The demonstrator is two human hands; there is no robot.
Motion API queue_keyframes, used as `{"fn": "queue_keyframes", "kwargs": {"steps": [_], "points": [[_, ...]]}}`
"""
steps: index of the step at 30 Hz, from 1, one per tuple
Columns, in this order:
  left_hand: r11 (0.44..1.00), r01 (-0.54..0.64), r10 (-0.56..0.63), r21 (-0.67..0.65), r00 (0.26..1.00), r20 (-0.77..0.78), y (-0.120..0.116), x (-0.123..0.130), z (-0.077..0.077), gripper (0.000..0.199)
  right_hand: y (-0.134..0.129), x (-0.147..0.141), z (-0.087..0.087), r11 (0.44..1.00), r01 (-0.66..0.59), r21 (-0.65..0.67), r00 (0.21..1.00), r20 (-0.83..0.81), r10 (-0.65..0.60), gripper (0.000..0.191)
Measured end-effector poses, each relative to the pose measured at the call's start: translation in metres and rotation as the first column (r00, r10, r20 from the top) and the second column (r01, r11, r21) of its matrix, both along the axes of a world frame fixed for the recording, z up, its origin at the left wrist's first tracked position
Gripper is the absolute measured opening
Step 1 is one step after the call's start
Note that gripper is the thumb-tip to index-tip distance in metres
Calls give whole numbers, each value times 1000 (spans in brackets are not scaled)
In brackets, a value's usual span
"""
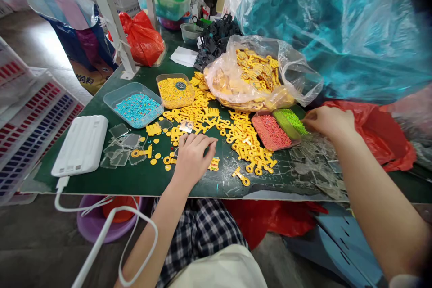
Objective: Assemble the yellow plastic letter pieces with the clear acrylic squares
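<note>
Where green, beads (pixel 289 119) beside right grip (pixel 332 121).

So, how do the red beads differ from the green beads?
The red beads are coral; the green beads are bright lime. The red beads cover a wider patch than the green beads. The green beads lie closer to the right hand than the red beads. Both are small and heaped.

Desk (pixel 145 182): dark green, scuffed toward the near edge. A white power bank (pixel 79 146) lies by the near left corner, clear plates (pixel 130 140) beside it. A tray of blue beads (pixel 110 101) stands near the left edge. Loose yellow parts (pixel 239 132) lie scattered mid-desk.
</note>
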State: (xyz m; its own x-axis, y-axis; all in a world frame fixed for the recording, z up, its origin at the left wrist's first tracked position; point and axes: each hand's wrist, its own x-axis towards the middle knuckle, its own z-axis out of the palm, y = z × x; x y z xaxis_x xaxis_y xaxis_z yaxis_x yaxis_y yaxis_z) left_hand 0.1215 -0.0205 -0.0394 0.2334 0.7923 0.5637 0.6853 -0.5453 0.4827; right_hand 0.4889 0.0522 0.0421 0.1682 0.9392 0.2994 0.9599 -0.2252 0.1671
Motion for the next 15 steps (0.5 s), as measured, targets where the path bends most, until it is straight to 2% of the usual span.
{"fn": "queue_keyframes", "kwargs": {"steps": [2,3,4,5,6,7,8,11,15], "points": [[1000,-14,13,-23,1000,-26,0,0,-1,17,-24,-28,10,996,-82,32,996,-40,83,23],[999,-18,17,-34,999,-45,0,0,-2,17,-38,-48,12,975,-205,91,971,-106,214,23],[999,-21,18,-43,998,-65,0,0,-3,18,-54,-70,11,917,-366,162,907,-160,390,21],[998,-22,18,-50,996,-85,0,0,-3,18,-70,-93,7,822,-528,216,804,-187,565,19],[998,-20,14,-54,995,-101,0,0,-4,17,-85,-117,1,729,-644,233,701,-204,684,18],[998,-12,6,-56,993,-114,0,1,-5,16,-98,-139,-8,670,-698,251,634,-217,742,16],[998,-3,-5,-56,992,-126,0,1,-5,15,-109,-158,-18,642,-720,265,594,-244,767,13],[998,20,-29,-59,987,-158,0,1,-7,14,-125,-194,-52,621,-733,278,522,-355,776,12],[996,11,-28,-93,983,-179,1,1,-8,14,-123,-200,-80,665,-678,313,554,-377,742,13]]}}
